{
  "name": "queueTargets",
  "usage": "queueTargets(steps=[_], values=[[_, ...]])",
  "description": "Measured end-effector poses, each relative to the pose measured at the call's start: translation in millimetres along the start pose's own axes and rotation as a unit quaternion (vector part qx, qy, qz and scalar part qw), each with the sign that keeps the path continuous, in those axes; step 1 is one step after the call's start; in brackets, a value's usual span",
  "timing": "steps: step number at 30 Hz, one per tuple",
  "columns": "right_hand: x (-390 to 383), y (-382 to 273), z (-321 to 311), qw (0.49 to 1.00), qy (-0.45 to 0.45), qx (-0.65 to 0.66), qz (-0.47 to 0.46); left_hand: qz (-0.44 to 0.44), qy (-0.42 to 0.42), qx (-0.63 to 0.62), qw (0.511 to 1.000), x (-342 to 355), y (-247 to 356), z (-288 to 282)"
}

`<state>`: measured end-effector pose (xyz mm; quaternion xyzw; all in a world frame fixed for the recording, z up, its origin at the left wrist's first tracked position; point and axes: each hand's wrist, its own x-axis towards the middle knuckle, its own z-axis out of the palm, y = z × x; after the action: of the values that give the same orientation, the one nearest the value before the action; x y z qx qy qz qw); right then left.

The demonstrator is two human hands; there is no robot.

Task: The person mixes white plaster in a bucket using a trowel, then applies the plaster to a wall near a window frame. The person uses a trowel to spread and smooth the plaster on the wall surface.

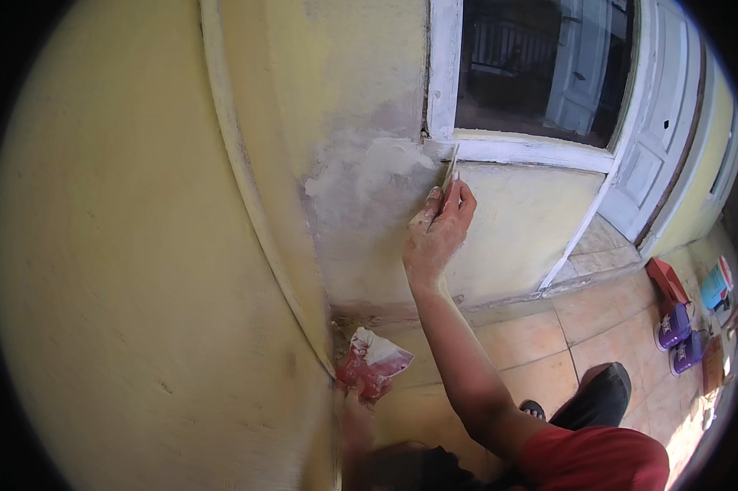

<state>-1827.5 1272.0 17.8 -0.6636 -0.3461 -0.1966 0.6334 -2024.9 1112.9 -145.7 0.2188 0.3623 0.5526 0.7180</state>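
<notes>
My right hand (441,229) grips a flat putty scraper (449,168) against the wall just below the lower left corner of the white window frame (533,149). Pale, rough filler (361,168) covers part of the greyish wall patch left of the blade. My fingers are dusted with white. Low at the corner of the yellow walls, my left hand (361,397) holds a pink, flat putty holder (385,364) with a lump of white paste on it, partly hiding the fingers.
A long trim strip (246,188) runs down the left wall. White door (655,123) stands at the right. On the tiled floor (516,335) are purple slippers (678,331), a red object (668,282), a light-blue container (717,286) and my bent leg (606,393).
</notes>
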Motion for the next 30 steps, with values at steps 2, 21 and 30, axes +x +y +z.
queueTargets(steps=[2,21,30], values=[[-3,-21,27,0.999,0.006,-0.024,-0.028,-0.028,0.007,0.004,1.0,-1,-1,1],[9,-17,-15,0.909,-0.125,-0.071,-0.391,-0.044,0.013,-0.021,0.999,7,-20,-25],[-50,30,38,0.877,-0.152,-0.121,-0.44,-0.04,0.01,0.003,0.999,-1,-14,-11]])
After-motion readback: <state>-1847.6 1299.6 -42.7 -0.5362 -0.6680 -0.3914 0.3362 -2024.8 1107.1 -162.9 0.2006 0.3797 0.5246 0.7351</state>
